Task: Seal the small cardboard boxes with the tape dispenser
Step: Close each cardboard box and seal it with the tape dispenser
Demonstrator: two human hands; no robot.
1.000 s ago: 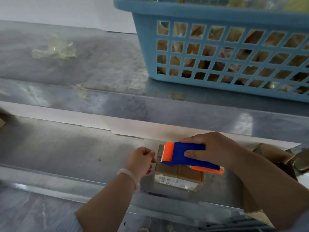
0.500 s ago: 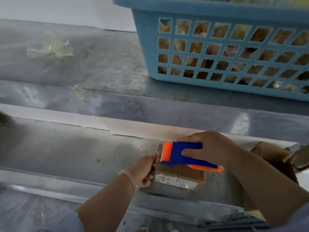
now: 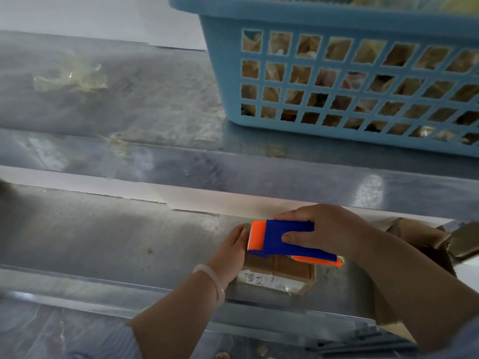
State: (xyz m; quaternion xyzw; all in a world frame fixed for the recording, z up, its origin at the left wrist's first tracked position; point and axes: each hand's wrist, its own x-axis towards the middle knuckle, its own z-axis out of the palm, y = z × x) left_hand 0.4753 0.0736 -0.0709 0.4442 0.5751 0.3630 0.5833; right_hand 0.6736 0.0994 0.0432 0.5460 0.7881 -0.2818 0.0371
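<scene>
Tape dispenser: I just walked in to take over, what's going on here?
A person's right hand grips the blue and orange plastic tape dispenser on top of a small brown cardboard box on the grey metal table. The left hand rests against the box's left end, by the dispenser's toothed edge.

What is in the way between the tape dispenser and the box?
Nothing that shows. The dispenser, gripped by the right hand, sits right on the box. The left hand touches the box's left end, beside the orange blade, not under it.
</scene>
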